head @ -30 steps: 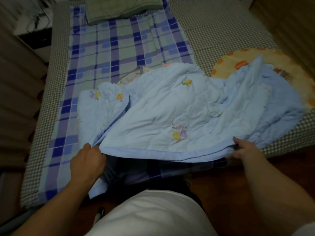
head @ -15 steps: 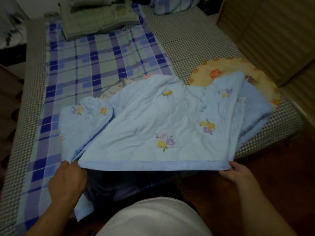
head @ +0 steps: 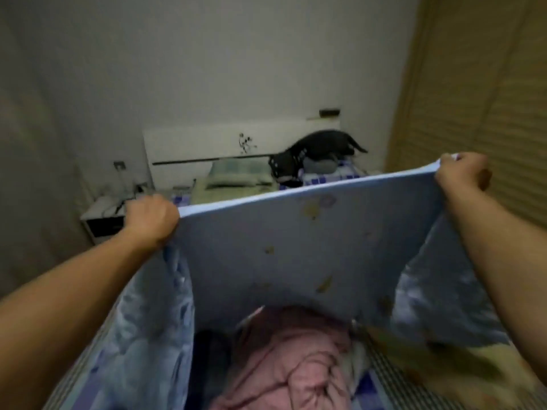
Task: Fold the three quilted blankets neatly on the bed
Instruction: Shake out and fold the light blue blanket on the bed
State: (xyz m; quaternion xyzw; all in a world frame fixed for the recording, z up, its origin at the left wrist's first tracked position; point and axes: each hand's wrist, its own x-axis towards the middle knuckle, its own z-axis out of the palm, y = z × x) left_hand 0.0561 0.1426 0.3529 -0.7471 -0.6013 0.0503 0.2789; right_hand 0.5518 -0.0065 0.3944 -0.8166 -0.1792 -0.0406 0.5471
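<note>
Fingers of the left hand (head: 151,220) and the right hand (head: 461,173) are curled tight around the two top corners of the blue quilted blanket (head: 302,247), which hangs stretched between them above the bed (head: 393,377), over a crumpled pink blanket (head: 296,365).
</note>
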